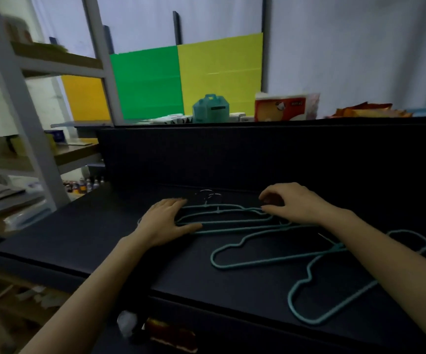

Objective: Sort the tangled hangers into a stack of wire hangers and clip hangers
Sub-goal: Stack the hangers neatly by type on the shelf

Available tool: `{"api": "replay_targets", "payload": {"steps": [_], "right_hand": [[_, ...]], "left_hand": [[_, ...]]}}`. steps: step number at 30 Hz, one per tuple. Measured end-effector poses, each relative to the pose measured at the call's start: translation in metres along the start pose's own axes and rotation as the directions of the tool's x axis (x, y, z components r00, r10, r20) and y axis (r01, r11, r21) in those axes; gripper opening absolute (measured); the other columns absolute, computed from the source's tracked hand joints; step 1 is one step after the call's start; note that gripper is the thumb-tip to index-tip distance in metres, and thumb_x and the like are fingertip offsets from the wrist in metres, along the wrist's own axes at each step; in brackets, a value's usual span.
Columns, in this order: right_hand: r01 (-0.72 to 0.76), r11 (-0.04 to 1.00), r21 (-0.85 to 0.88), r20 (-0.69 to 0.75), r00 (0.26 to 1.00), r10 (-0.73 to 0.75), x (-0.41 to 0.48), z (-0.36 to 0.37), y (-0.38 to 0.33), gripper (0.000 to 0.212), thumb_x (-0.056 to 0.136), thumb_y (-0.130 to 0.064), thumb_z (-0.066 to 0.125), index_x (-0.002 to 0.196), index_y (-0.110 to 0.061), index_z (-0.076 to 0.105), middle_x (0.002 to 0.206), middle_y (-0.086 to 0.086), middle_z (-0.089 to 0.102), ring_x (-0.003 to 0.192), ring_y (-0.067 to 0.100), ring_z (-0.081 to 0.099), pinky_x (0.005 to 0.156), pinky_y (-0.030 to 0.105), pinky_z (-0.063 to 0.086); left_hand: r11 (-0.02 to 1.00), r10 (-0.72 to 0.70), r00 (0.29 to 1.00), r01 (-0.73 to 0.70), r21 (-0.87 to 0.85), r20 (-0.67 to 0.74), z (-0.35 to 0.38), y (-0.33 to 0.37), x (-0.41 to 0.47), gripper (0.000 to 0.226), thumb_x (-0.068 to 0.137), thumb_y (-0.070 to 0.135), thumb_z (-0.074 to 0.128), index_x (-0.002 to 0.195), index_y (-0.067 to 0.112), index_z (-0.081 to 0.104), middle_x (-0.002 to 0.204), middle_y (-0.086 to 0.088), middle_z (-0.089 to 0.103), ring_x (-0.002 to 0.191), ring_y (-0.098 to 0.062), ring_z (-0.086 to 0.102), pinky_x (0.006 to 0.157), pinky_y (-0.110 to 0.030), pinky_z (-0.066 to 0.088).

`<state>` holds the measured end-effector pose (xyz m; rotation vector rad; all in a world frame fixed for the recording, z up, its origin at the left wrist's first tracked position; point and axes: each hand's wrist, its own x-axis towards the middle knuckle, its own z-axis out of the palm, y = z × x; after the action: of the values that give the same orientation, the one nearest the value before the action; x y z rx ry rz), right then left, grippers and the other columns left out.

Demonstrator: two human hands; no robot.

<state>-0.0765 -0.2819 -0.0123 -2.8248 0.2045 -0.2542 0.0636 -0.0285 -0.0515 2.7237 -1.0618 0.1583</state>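
— Hangers first: where do we place them?
— We see a pile of teal wire hangers (pixel 222 213) lying flat on the dark table (pixel 104 233) between the two hands, with the hooks pointing away from the person. Nearer and to the right lie two more: a loose hanger (pixel 258 263) just beside the pile, and a second loose hanger (pixel 314 322) crossing it at the neck.
— And the hands?
— We note the left hand (pixel 166 223) pressed flat on the pile's left end, fingers straight. The right hand (pixel 291 203) is curled over the right end. Its fingertips appear to pinch the wire, though dim light blurs the contact.
— Do we caption the background?
— We do: shelf rack (pixel 15 80) at left, green panel (pixel 146 83) and yellow panel (pixel 219 75) on the wall, teal container (pixel 210 108) and red-and-white pack (pixel 283 106) on the ledge behind.
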Motion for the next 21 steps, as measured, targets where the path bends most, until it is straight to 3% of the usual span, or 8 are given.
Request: {"api": "replay_targets", "payload": {"steps": [2, 5, 9, 13, 16, 21], "right_hand": [[-0.031, 0.999, -0.011, -0.016, 0.999, 0.031, 0.002, 0.0, 0.0, 0.036, 0.087, -0.039, 0.057, 0.12, -0.025, 0.056, 0.117, -0.005, 0.059, 0.104, 0.014, 0.056, 0.091, 0.037, 0.049], [-0.077, 0.997, -0.012, -0.037, 0.996, 0.076, 0.001, 0.002, 0.001, 0.037, 0.086, -0.041, 0.058, 0.12, -0.025, 0.056, 0.116, -0.006, 0.059, 0.104, 0.013, 0.056, 0.091, 0.035, 0.049], [-0.126, 0.992, -0.001, -0.065, 0.99, 0.125, 0.0, 0.004, 0.0, 0.04, 0.085, -0.042, 0.059, 0.121, -0.025, 0.055, 0.113, -0.008, 0.057, 0.102, 0.01, 0.055, 0.091, 0.032, 0.049], [-0.142, 0.989, 0.041, -0.067, 0.987, 0.145, 0.001, 0.001, -0.008, 0.05, 0.084, -0.042, 0.061, 0.128, -0.02, 0.049, 0.121, -0.002, 0.054, 0.108, 0.012, 0.054, 0.091, 0.027, 0.046], [-0.131, 0.991, -0.012, 0.05, 0.99, 0.132, 0.004, 0.011, -0.019, 0.068, 0.082, -0.047, 0.062, 0.138, -0.017, 0.038, 0.137, 0.002, 0.045, 0.122, 0.015, 0.046, 0.1, 0.026, 0.039], [-0.172, 0.981, -0.085, 0.278, 0.942, 0.189, 0.017, 0.034, -0.028, 0.092, 0.078, -0.061, 0.057, 0.149, -0.021, 0.014, 0.156, 0.001, 0.017, 0.142, 0.019, 0.019, 0.116, 0.035, 0.023]], "left_hand": [[0.993, 0.014, 0.996, -0.003, -0.118, 0.089, 0.001, -0.008, 0.014, 0.126, 0.041, 0.095, 0.03, 0.142, 0.02, 0.029, 0.148, -0.003, 0.034, 0.135, -0.02, 0.032, 0.111, -0.033, 0.026], [0.971, 0.074, 0.988, -0.039, -0.236, 0.139, 0.005, -0.015, 0.03, 0.115, 0.047, 0.087, 0.046, 0.14, 0.022, 0.032, 0.143, -0.002, 0.038, 0.129, -0.018, 0.038, 0.107, -0.03, 0.032], [0.961, 0.191, 0.976, -0.164, -0.221, 0.109, 0.003, -0.026, 0.045, 0.122, 0.034, 0.097, 0.037, 0.132, 0.024, 0.043, 0.124, 0.005, 0.047, 0.113, -0.01, 0.045, 0.098, -0.027, 0.04], [0.974, 0.146, 0.989, -0.136, -0.184, 0.04, -0.008, -0.046, 0.05, 0.108, 0.043, 0.089, 0.051, 0.126, 0.02, 0.051, 0.113, 0.008, 0.048, 0.103, -0.009, 0.046, 0.091, -0.03, 0.044], [0.971, 0.121, 0.989, -0.136, -0.198, -0.084, -0.019, -0.068, 0.046, 0.117, 0.03, 0.096, 0.042, 0.119, 0.021, 0.056, 0.107, 0.009, 0.049, 0.099, -0.01, 0.048, 0.087, -0.03, 0.045], [0.966, 0.044, 0.975, -0.097, -0.241, -0.218, -0.033, -0.094, 0.034, 0.11, 0.037, 0.085, 0.046, 0.119, 0.014, 0.058, 0.102, 0.005, 0.048, 0.101, -0.018, 0.051, 0.089, -0.035, 0.045]]}}
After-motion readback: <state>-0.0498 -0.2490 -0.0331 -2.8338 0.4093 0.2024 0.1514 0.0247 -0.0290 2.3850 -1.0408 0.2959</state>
